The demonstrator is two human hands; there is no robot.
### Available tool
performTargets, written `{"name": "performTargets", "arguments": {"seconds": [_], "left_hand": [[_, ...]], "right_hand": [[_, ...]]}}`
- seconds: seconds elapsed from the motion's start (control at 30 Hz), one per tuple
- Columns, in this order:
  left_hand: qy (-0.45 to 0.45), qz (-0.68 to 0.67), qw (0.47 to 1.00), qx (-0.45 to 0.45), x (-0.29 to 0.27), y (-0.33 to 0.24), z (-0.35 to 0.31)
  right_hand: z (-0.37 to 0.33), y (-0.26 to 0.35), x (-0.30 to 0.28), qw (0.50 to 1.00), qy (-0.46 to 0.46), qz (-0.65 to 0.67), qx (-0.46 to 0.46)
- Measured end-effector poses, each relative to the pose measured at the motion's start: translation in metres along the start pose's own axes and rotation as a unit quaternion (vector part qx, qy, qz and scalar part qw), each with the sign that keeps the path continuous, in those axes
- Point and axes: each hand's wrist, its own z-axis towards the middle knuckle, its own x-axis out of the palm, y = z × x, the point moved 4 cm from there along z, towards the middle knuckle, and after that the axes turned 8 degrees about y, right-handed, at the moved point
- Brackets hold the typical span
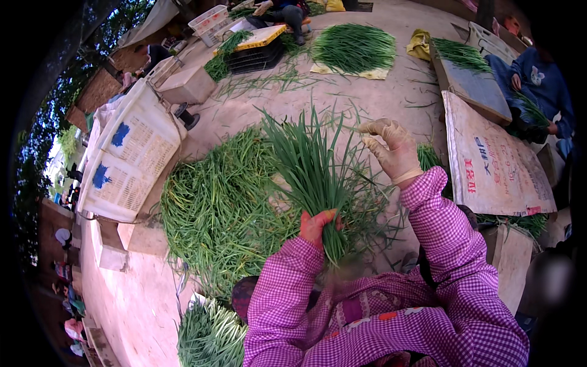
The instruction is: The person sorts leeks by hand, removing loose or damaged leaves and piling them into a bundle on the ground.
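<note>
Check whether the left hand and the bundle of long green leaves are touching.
Touching: the head view shows the left hand wrapped around the lower part of the bundle, its fingers crossing over the leaves.

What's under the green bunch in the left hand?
Loose green leaves and pale floor show around the green bunch; whatever lies directly beneath it and the left hand is covered.

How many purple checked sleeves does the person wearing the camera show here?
2: the left sleeve, below the left hand gripping a green bunch; the right sleeve, below the raised right hand.
</note>
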Motion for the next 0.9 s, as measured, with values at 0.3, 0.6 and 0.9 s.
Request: {"name": "performTargets", "arguments": {"seconds": [0.3,0.6,0.9], "left_hand": [[-0.014,0.041,0.998,-0.041,0.018,0.000,-0.008],[0.044,0.023,0.998,-0.045,0.006,0.009,-0.004],[0.113,0.011,0.993,-0.008,0.016,0.002,-0.007]], "right_hand": [[-0.004,0.008,0.015,0.981,0.071,-0.157,-0.087],[0.001,-0.008,0.007,0.981,0.015,-0.191,-0.037],[0.007,-0.015,-0.019,0.997,-0.061,0.031,0.017]]}}
